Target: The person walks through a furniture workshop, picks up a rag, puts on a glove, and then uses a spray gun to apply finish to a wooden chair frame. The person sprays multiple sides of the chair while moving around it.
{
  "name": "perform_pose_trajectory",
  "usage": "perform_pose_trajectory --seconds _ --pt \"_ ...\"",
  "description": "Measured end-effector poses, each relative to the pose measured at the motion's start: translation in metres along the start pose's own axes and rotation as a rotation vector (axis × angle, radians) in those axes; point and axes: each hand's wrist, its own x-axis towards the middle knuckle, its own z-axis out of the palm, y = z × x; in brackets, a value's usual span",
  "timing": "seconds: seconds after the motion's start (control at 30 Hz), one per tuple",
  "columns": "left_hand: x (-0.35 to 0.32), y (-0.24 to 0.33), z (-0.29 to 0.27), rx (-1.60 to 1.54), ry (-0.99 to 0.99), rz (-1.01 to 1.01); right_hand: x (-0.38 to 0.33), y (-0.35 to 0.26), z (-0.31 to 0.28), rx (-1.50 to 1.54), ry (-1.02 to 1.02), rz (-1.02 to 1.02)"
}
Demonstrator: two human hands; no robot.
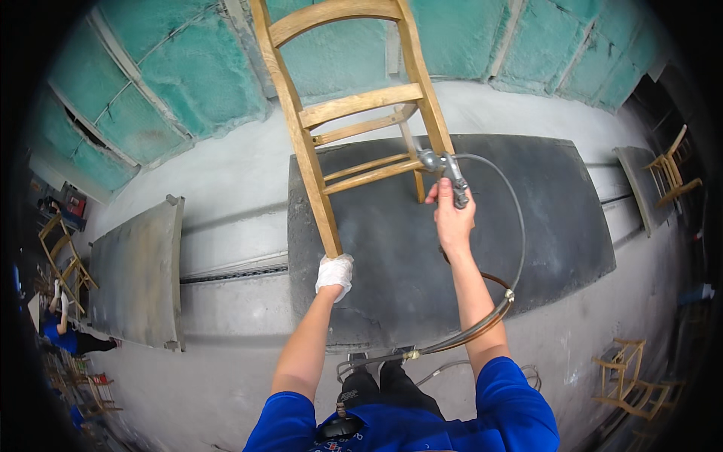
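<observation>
A wooden chair frame (360,105) with no seat panel stands tilted in front of me, its curved back rail at the top of the view. My left hand (334,276), in a white glove, is closed around the lower end of the chair's left post. In my bare right hand (455,224) is a metal spray gun (452,172), its head beside the chair's right post. From the gun a thin hose (521,226) loops down past my right forearm. Part of the gun's grip is hidden by my fingers.
Under the chair lies a dark board (542,226). Another board (139,279) is at left, near a wooden chair (66,260) and a person in blue (64,331). Turquoise-coated wall panels (184,68) stand behind. More chairs (633,384) are at lower right; hose trails by my feet.
</observation>
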Motion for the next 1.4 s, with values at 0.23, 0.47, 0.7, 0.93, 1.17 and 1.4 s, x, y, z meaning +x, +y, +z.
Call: perform_pose_trajectory --seconds 0.23,0.47,0.7,0.93,1.17,1.4 --pt "-0.003 -0.002 0.000 0.108 0.028 0.007 -0.010 -0.015 0.069 0.152 -0.193 0.046" --pt "0.001 -0.009 -0.002 0.101 -0.021 -0.063 0.004 -0.033 0.057 -0.025 -0.106 0.151" --pt "0.011 -0.041 -0.003 -0.011 -0.050 -0.116 0.069 -0.072 0.029 0.064 0.246 -0.117" --pt "0.012 -0.088 -0.006 0.234 -0.023 -0.037 0.058 -0.106 0.101 0.077 -0.132 -0.078" --pt "-0.030 -0.069 -0.005 0.473 -0.039 -0.134 0.049 -0.135 0.123 0.057 -0.162 -0.191" --pt "-0.030 -0.073 -0.011 0.406 -0.095 -0.259 0.082 -0.156 0.064 0.001 0.320 -0.280"
